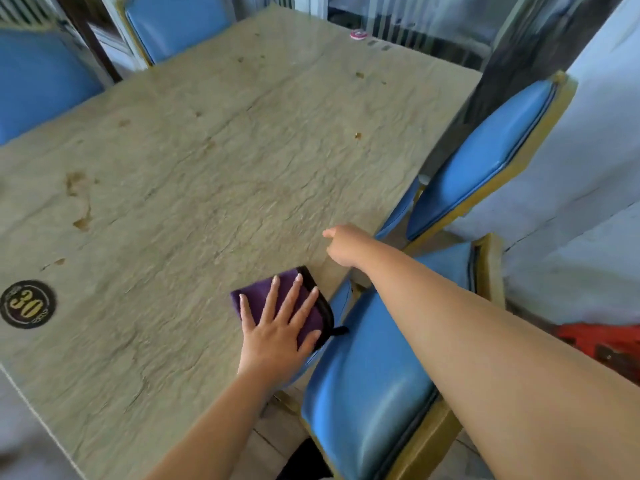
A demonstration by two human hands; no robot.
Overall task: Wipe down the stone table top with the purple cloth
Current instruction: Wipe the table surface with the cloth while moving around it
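The beige stone table top (207,174) fills most of the view and carries brown stains at the left and far right. A folded purple cloth (256,296) with a black edge lies at the table's near right edge. My left hand (277,327) lies flat on the cloth with fingers spread, pressing it onto the stone. My right hand (344,245) rests on the table's right edge just beyond the cloth, fingers curled under, nothing visible in it.
Blue padded chairs with yellow frames stand around the table: two at the right (374,375) (485,161) and two at the far left (173,22) (38,81). A round black "30" sticker (27,304) sits at the left. A small round pink object (358,35) lies at the far edge.
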